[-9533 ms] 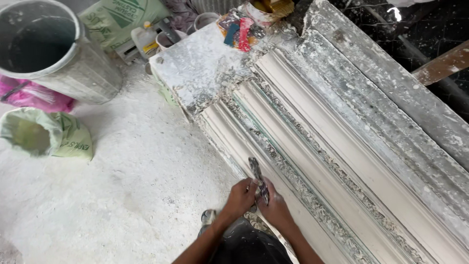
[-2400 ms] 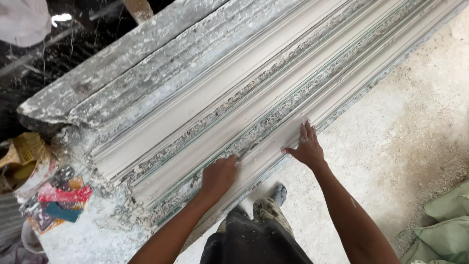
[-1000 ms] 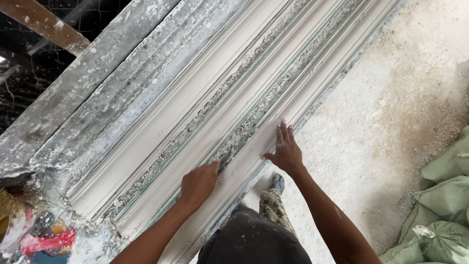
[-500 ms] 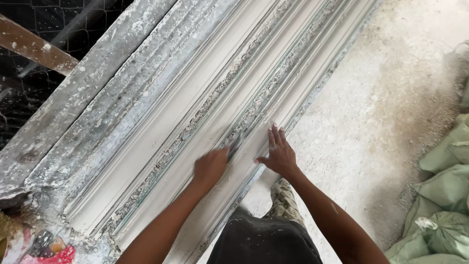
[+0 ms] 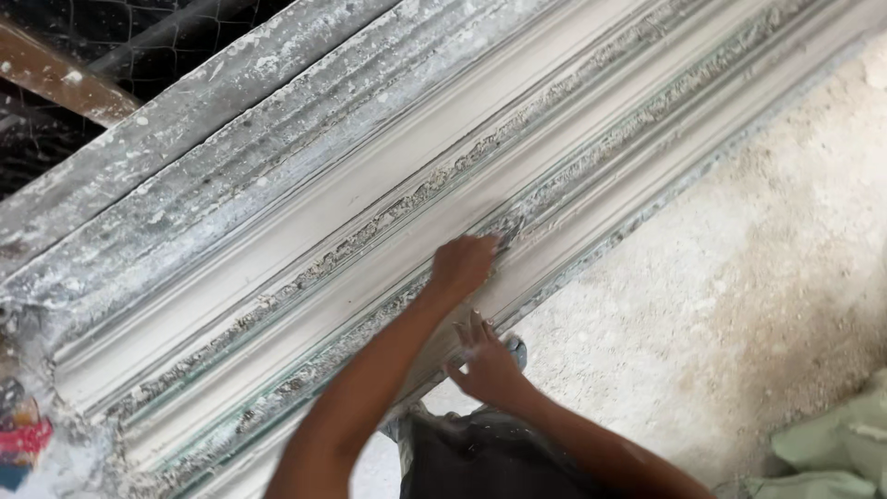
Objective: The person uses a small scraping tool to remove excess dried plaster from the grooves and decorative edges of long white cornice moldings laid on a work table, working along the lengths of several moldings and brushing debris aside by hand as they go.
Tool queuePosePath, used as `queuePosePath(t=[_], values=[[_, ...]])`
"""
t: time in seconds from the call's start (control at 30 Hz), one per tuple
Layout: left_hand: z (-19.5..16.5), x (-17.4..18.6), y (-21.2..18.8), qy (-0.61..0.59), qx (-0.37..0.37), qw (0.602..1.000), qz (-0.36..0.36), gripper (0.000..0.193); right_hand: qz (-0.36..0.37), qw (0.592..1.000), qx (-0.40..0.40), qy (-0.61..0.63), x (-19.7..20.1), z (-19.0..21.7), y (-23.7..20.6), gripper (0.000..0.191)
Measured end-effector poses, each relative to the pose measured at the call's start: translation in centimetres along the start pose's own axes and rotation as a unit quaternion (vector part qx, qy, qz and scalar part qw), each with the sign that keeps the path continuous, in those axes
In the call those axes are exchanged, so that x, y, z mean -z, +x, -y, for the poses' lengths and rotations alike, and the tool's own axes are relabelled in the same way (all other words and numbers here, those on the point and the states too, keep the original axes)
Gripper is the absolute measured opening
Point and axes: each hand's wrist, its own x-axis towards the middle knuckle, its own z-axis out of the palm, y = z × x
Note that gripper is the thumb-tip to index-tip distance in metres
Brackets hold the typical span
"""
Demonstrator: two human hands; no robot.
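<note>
The left hand (image 5: 462, 263), closed on a small scraper (image 5: 508, 233), should run flat along the plaster cornice moulding's (image 5: 305, 231) groove while the open right hand (image 5: 485, 362) braces its lower edge.

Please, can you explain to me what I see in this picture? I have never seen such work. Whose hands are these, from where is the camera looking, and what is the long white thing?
The picture comes from a camera worn on a person's head, looking down at their own two bare hands. There is no machine here.

The long white thing is a moulded plaster strip with ridges and grooves, crusted with rough grey bits. It runs diagonally across the view. Beside it is a dusty white floor.

The left hand is closed around a small dark tool and presses its tip into a groove of the strip. I cannot tell exactly what kind of tool it is. The right hand lies open, with its fingers against the near edge of the strip.

At the lower right there is a pale green sack. At the upper left you see wire mesh and a brown wooden bar.
</note>
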Motion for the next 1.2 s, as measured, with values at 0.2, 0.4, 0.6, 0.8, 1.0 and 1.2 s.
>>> queuePosePath(t=[0.2,0.4,0.6,0.8,1.0,1.2], values=[[4.8,5.0,-14.8,0.18,0.053,0.967,0.172,0.039,-0.054,0.997,-0.057,-0.028,12.0,-16.1,3.5,0.08],[6.2,6.8,-24.5,0.341,0.036,0.904,0.255,0.064,-0.045,0.978,-0.158,-0.13,15.1,-20.8,7.0,0.134],[-3.7,-1.7,-1.9,0.158,-0.019,0.983,0.088,0.016,-0.041,0.974,-0.184,-0.124,13.9,-20.9,7.1,0.14],[-6.6,-4.1,6.6,0.138,-0.059,0.988,0.024,0.016,-0.044,0.968,-0.225,-0.106,15.7,-19.8,6.5,0.141],[2.6,6.9,-12.2,0.1,0.196,0.953,0.206,0.034,-0.043,0.963,-0.251,-0.09,15.8,-18.8,6.3,0.142],[2.7,4.9,-15.7,0.107,0.266,0.951,0.119,0.051,-0.047,0.961,-0.264,-0.066,15.5,-18.7,6.7,0.144]])
